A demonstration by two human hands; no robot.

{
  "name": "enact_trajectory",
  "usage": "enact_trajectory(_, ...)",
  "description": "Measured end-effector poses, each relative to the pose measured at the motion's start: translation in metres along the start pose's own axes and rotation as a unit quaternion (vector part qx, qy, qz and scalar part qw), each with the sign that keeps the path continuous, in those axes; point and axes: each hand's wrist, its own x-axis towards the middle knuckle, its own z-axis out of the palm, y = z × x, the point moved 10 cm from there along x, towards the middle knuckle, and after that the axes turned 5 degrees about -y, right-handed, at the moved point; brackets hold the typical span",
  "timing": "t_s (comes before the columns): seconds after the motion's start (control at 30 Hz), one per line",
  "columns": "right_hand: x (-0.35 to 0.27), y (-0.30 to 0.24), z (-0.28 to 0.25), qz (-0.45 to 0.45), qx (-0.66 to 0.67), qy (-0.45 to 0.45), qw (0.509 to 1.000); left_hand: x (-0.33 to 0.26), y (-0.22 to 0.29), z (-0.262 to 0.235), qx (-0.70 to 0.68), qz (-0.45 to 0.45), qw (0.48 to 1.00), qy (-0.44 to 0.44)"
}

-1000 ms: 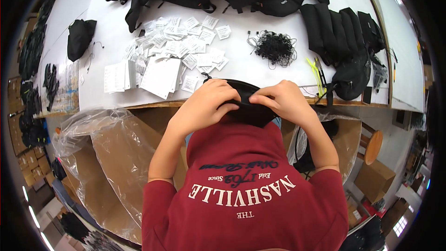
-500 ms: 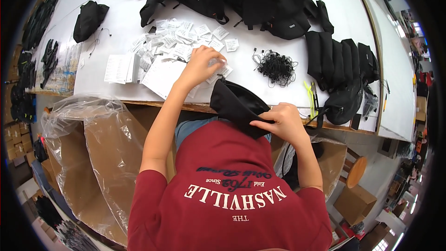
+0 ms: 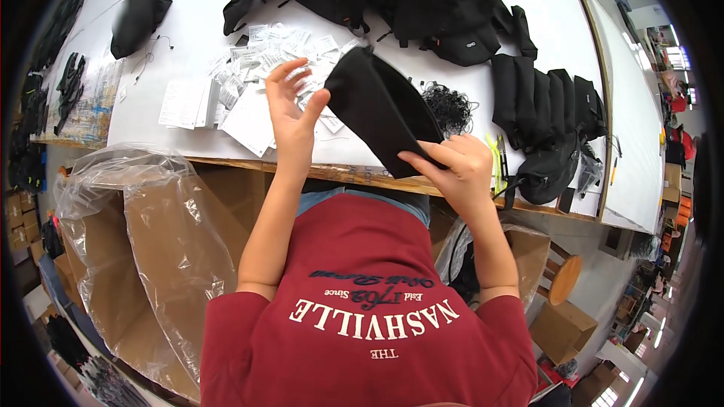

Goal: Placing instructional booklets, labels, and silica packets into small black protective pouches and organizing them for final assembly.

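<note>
A black fabric pouch [image 3: 375, 109] is held up at a slant over the table's front edge, its mouth gaping on the right side. My right hand [image 3: 457, 169] pinches its lower end between thumb and fingers. Beside the pouch's upper left end, my left hand [image 3: 292, 109] has its fingers spread, the thumb close to the fabric; whether it touches is unclear. Beyond the left hand lies a loose pile of white printed tags [image 3: 264, 51]. A stack of white folded cards [image 3: 183, 105] and a white sheet [image 3: 249, 122] lie left of that hand.
A tangle of black cords [image 3: 452, 109] lies behind my right hand. Farther right are a row of folded black pouches [image 3: 537, 98] and yellow-handled tools [image 3: 496, 162]. Black bags [image 3: 430, 7] heap at the back. A plastic-lined carton [image 3: 162, 234] stands below the table, left.
The pouch has been lifted away from my body and turned more upright, my right hand still gripping it. My left hand has moved left, its fingers spreading apart.
</note>
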Motion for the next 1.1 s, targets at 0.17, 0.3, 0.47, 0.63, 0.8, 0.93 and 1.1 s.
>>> enact_trajectory(0.17,0.006,-0.011,0.003,0.023,0.062,0.035,0.997,-0.058,-0.058,0.054,-0.276,-0.320,0.892,-0.159)
enact_trajectory(0.3,-0.003,0.004,-0.004,0.120,0.152,0.113,0.975,-0.050,-0.054,0.056,-0.280,-0.368,0.878,-0.123)
enact_trajectory(0.47,-0.020,0.011,0.013,0.117,0.188,0.137,0.966,-0.047,-0.054,0.063,-0.304,-0.355,0.881,-0.070)
enact_trajectory(0.63,-0.044,0.045,0.041,0.294,0.404,0.189,0.845,-0.045,-0.058,0.053,-0.271,-0.332,0.904,0.004)
enact_trajectory(0.8,-0.057,0.061,0.068,0.342,0.469,0.153,0.800,-0.042,-0.059,0.049,-0.247,-0.322,0.914,-0.017)
enact_trajectory(0.93,-0.043,0.064,0.028,0.239,0.385,0.227,0.862,-0.046,-0.051,0.055,-0.171,-0.355,0.913,-0.110)
enact_trajectory(1.1,-0.003,0.044,-0.028,0.151,0.251,0.256,0.921,-0.062,-0.047,0.065,-0.126,-0.366,0.896,-0.218)
